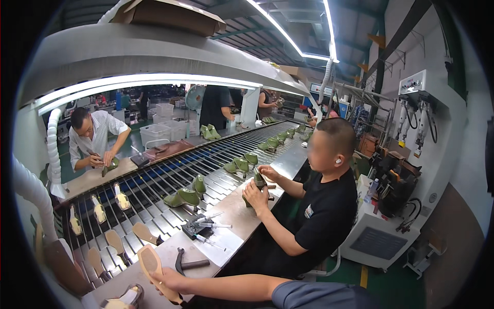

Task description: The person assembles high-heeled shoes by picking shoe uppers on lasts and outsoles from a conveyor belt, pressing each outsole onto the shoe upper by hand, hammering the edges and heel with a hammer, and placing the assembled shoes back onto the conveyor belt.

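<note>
Tan on its broad face and dark at its heel end, the shoe sole (pixel 150 260) stands tilted in my right hand (pixel 171 281), over the near end of the counter (pixel 172 243). My fingers are closed round it, pinching it below the broad forepart; some fingertips are hidden. My left hand is out of view, and I cannot tell its state.

At the counter's near left corner sits a cream and brown shoe piece (pixel 123 299), cut off by the lower rim of my view. Just beside the sole lies a hammer (pixel 191 263), its dark head toward the conveyor edge, its brown handle toward the opposite edge. Farther along, a white sheet (pixel 221 246) reaches that opposite edge, with syringes (pixel 213 225) by a dark block (pixel 194 225) near the conveyor edge.

Three more tan soles (pixel 144 233) rest on the conveyor (pixel 154 206) along the counter's edge; across from them lie three cream-bottomed shoes (pixel 99 209). Green shoes (pixel 182 198) run up the conveyor toward its far end.

On my right, a co-worker in a black top (pixel 329 206) holds a dark green shoe (pixel 258 178). Across the conveyor, a co-worker in a striped shirt (pixel 98 135) bends over another green shoe (pixel 110 166).
</note>
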Demonstrator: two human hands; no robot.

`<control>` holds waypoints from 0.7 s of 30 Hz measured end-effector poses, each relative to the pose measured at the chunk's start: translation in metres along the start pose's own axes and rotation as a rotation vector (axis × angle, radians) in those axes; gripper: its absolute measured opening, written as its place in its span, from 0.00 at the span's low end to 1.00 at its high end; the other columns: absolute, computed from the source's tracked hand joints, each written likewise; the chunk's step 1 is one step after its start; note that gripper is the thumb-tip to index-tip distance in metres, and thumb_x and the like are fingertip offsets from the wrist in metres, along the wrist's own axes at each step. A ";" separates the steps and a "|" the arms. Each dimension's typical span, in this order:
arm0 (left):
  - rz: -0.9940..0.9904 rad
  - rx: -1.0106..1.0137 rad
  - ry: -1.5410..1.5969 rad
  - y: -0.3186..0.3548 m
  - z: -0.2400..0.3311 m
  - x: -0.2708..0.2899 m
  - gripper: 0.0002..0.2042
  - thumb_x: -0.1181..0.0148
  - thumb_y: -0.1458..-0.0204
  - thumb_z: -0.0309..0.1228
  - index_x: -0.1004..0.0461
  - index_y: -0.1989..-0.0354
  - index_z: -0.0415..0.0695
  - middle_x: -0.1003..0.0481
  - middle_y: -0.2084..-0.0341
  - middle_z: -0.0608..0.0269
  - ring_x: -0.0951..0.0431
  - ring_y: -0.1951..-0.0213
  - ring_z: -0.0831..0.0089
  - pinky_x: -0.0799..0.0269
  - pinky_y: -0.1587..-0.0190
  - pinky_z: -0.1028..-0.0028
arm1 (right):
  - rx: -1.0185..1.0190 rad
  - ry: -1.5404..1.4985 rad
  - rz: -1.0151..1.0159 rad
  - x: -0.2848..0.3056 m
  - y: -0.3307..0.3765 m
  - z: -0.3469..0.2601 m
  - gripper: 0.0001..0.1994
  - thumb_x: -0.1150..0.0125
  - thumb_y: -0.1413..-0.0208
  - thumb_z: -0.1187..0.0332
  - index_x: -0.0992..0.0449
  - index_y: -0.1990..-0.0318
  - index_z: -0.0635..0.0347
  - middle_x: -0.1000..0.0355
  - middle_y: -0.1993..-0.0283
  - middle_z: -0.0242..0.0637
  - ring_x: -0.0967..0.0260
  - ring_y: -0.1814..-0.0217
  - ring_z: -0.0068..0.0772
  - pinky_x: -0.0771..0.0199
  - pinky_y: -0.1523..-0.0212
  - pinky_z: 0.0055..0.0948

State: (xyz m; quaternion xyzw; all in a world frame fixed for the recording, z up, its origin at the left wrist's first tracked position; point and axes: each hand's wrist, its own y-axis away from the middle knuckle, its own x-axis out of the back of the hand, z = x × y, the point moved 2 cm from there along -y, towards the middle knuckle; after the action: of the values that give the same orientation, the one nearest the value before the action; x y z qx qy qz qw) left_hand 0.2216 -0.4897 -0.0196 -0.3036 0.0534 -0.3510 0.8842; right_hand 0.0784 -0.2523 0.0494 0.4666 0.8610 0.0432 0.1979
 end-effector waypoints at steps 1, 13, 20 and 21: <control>0.108 0.144 0.149 0.010 -0.021 0.029 0.46 0.48 0.41 0.69 0.37 0.30 0.37 0.26 0.42 0.45 0.23 0.43 0.48 0.28 0.35 0.48 | 0.006 0.002 -0.054 -0.013 -0.021 0.008 0.23 0.46 0.26 0.47 0.23 0.53 0.64 0.25 0.67 0.35 0.26 0.73 0.26 0.21 0.72 0.29; 0.156 0.653 0.843 0.011 -0.080 0.042 0.43 0.53 0.36 0.67 0.33 0.32 0.35 0.24 0.42 0.45 0.21 0.43 0.49 0.26 0.37 0.51 | 0.716 1.079 0.617 0.007 -0.054 -0.011 0.32 0.32 0.41 0.61 0.33 0.33 0.66 0.29 0.39 0.54 0.27 0.39 0.55 0.29 0.35 0.48; 0.291 0.604 0.757 0.021 -0.031 0.029 0.36 0.53 0.34 0.61 0.28 0.40 0.35 0.21 0.48 0.48 0.19 0.49 0.51 0.22 0.44 0.55 | 0.374 0.618 0.118 -0.016 -0.021 0.008 0.15 0.32 0.39 0.61 0.19 0.52 0.64 0.19 0.51 0.48 0.22 0.47 0.51 0.23 0.43 0.42; 0.427 0.771 0.961 0.030 -0.039 0.035 0.29 0.44 0.35 0.56 0.27 0.42 0.40 0.21 0.48 0.55 0.20 0.49 0.53 0.23 0.45 0.53 | 0.579 0.762 0.193 -0.025 -0.018 0.011 0.14 0.31 0.40 0.62 0.19 0.53 0.63 0.19 0.52 0.48 0.22 0.48 0.52 0.23 0.44 0.43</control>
State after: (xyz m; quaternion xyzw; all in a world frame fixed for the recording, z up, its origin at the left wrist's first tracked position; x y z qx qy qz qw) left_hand 0.2539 -0.5150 -0.0639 0.2434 0.3723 -0.2582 0.8576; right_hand 0.0805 -0.2841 0.0426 0.5314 0.8015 -0.0123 -0.2742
